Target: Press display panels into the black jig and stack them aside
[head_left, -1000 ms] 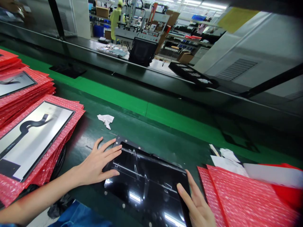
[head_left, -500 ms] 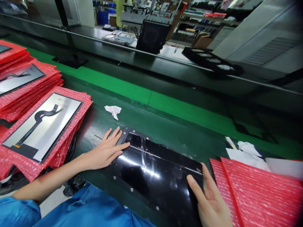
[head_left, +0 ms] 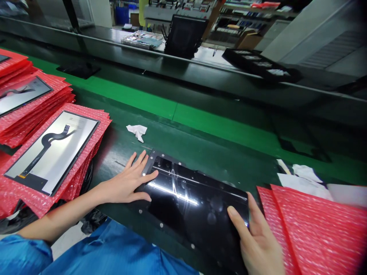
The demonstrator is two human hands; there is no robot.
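Glossy black panel is held between left hand and right hand, long axis running from one to the other.
Left end is touched by the left hand, fingers splayed; right end is pinched by the right hand, thumb on top. Neither is nearer.
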